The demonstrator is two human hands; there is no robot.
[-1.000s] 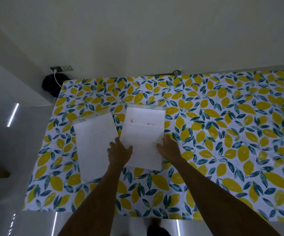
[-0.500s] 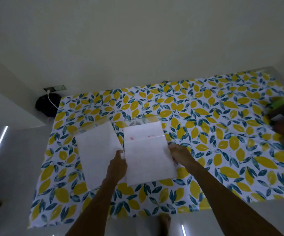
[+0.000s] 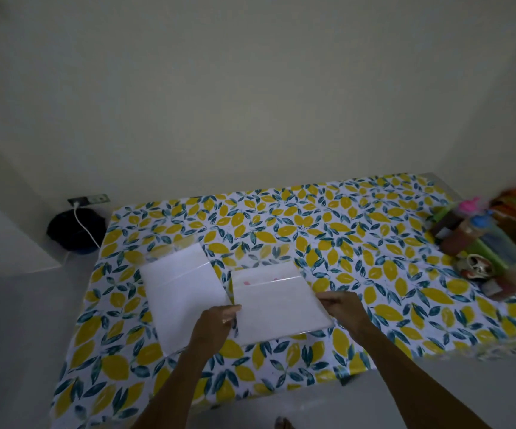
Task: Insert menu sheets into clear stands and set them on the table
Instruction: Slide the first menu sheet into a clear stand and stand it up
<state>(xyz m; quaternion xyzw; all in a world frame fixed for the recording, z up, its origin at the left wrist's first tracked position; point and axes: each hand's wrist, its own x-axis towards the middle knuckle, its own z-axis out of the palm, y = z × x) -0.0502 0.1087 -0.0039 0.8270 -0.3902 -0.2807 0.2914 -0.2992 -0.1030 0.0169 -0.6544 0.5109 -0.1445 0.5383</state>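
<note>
Two clear stands with white menu sheets inside lie flat on the lemon-print tablecloth [image 3: 359, 252]. The left stand [image 3: 179, 289] lies untouched. The right stand [image 3: 277, 300] shows faint pink marks near its top. My left hand [image 3: 215, 325] pinches the right stand's left edge. My right hand [image 3: 342, 306] grips its right edge. Both stands' clear tops reach past the paper toward the wall.
At the table's right end stand a green tray [image 3: 495, 252] with bottles, a pink-capped bottle [image 3: 468, 205] and small items. A black bag [image 3: 74, 232] with a white cable sits on the floor by the wall socket, left of the table.
The camera has tilted up and swung right, bringing the tray of bottles into view. My hands have shifted from resting on the right stand to gripping its two side edges.
</note>
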